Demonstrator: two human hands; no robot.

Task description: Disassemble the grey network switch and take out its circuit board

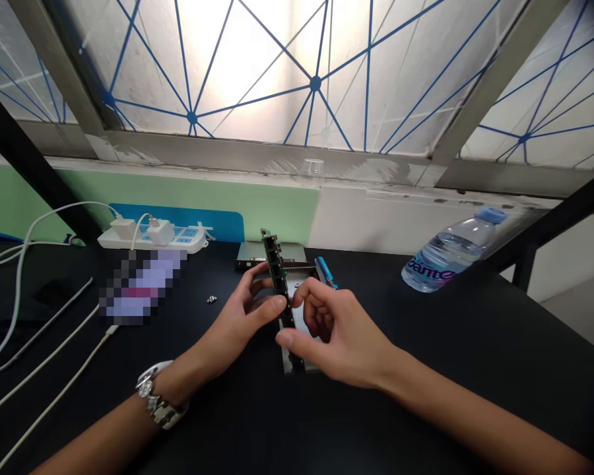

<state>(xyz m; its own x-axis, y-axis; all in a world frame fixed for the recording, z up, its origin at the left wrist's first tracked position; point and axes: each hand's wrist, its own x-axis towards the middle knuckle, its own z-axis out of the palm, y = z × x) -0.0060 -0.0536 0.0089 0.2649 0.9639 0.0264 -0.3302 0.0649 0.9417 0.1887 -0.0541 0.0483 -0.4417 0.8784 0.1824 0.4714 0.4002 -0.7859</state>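
My left hand [252, 307] grips a narrow dark circuit board [276, 267] on edge, thumb on its near face and fingers behind. At its lower part is my right hand [339, 326], thumb tip over the board and bent forefinger against its edge; the other fingers curl inward. Beneath the board and right hand lies a shallow metal case [299, 310], partly hidden. A flat metal box [272, 253] sits just behind it. Beside the case is a slim blue tool [325, 272], its kind unclear. A few small metal screws [211, 299] lie left of my left hand.
On the black table [297, 429], a water bottle [450, 251] leans at the right against a black frame bar [554, 221]. A power strip [153, 236] with chargers stands at the back left. White cables [54, 369] run past a blurred phone [146, 287].
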